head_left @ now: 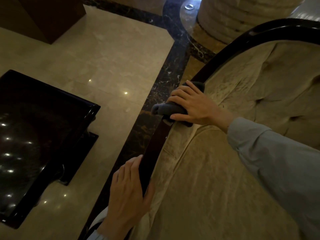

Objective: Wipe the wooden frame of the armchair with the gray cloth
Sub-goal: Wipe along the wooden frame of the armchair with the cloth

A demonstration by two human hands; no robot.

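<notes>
Right hand [195,104] is clamped down over the gray cloth [170,108], fingers curled across the top and thumb stretched along its near edge, pressing it onto the dark wooden frame [155,144] of the armchair. Most of the cloth is buried under that palm; only a rolled end pokes out to the left, a corner beyond the fingertips, and a bit below the thumb. Left hand [128,193] sits lower on the same rail, nearer the camera, holding nothing: fingers together and laid flat along the outer face of the wood, thumb on the upholstery side. Its wrist runs off the bottom edge. The right arm's pale blue sleeve [277,161] crosses over the tan velvet upholstery [216,179] and leaves at the right. The frame curves up and away to the top right, where it's cut off. To the left, on the polished marble floor [103,54], stands a glossy dark table [39,139], dim and only partly in shot. A stone column base [242,16] stands beyond, blurry.
</notes>
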